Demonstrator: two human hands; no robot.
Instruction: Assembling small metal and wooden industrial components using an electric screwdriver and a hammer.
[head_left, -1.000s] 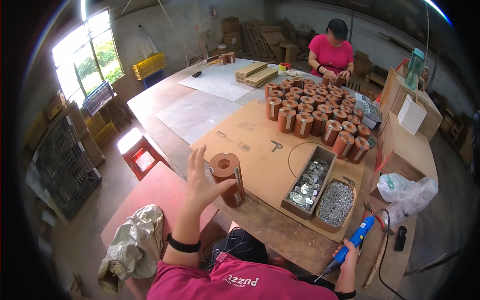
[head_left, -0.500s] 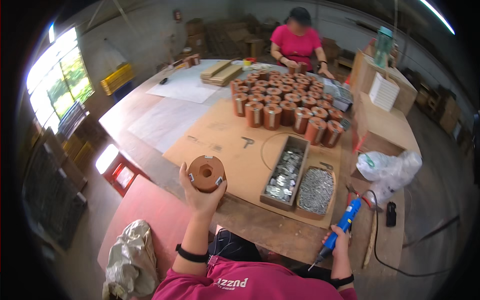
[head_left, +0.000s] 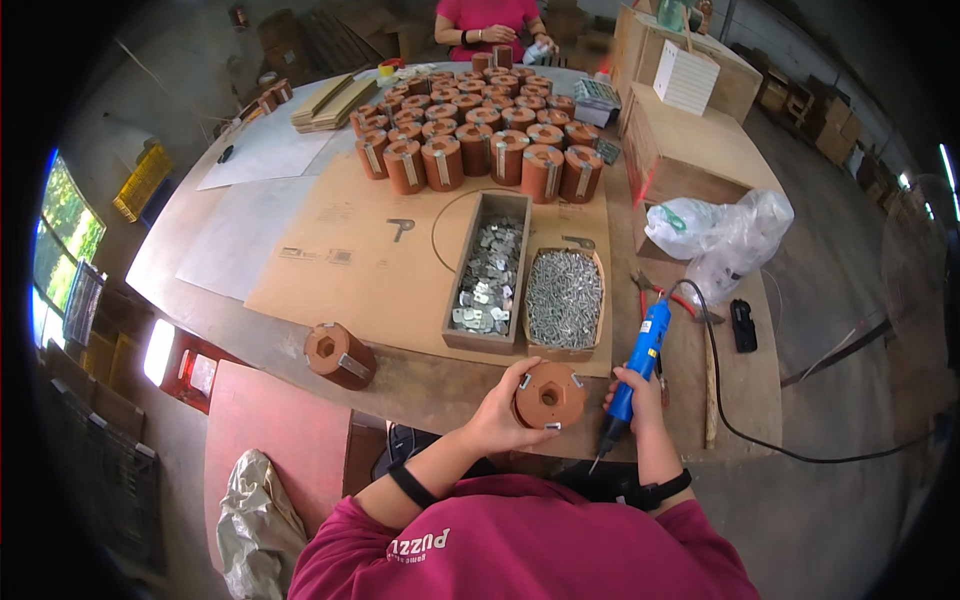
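My left hand (head_left: 497, 415) is closed round a reddish-brown cylinder (head_left: 560, 405), thumb and fingers on its sides. The top has a hexagonal hole in the middle and small metal brackets at its rim. Just right of it, my right hand (head_left: 645, 395) grips a blue electric screwdriver (head_left: 640, 355), its thin bit slanting down toward me and apart from the cylinder. A similar brown cylinder (head_left: 340, 357) stands on the table's near edge to the left. Beyond my hands are a long box of metal brackets (head_left: 527, 232) and a tray of screws (head_left: 566, 300).
Many brown cylinders (head_left: 440, 160) stand grouped at the far side, where another person (head_left: 490, 25) works. Red-handled pliers (head_left: 643, 292), plastic bags (head_left: 735, 240) and a black object (head_left: 743, 326) lie at right. The screwdriver's black cord (head_left: 800, 541) trails off right.
My left hand has brought its cylinder rightward, close to the electric screwdriver. The cylinder on the near-left table edge now shows plainly. The view has shifted, cutting off the other person's head.
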